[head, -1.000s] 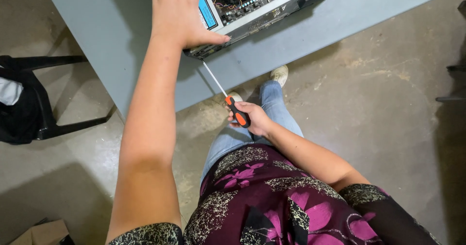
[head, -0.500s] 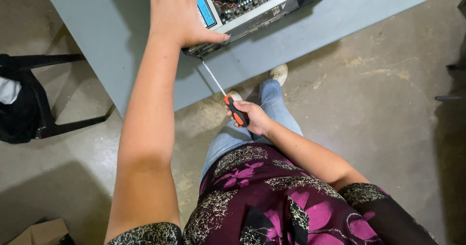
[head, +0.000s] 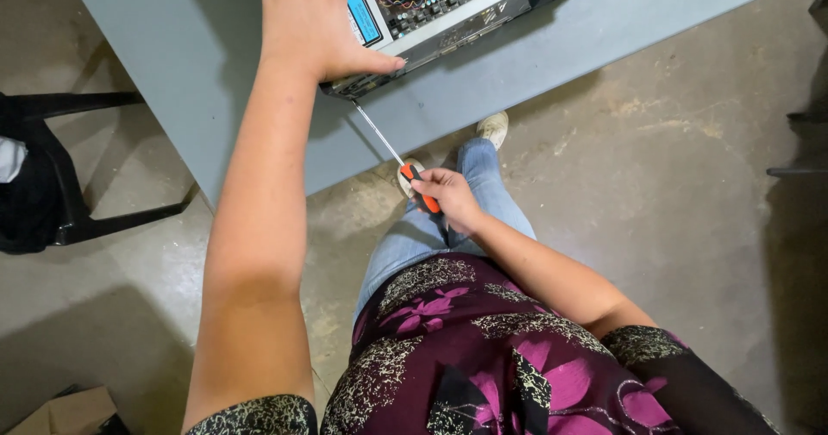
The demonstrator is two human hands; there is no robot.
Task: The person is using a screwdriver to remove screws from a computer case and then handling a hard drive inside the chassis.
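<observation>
Your left hand lies flat, fingers spread, on the corner of the open computer case, thumb hooked along its lower edge; the fingertips run off the top of the picture, so you cannot see what they touch. The case itself is cut off at the top, and only a strip of circuit board, wiring and a blue panel shows. It sits on the grey worktop, near its front edge. Your right hand is clenched around the orange-and-black handle of the screwdriver, held below the worktop's edge above your knee. The thin shaft slants up toward the case's underside corner, and its tip vanishes in the shadow there. Against half a second ago, both hands and the screwdriver keep the same places.
</observation>
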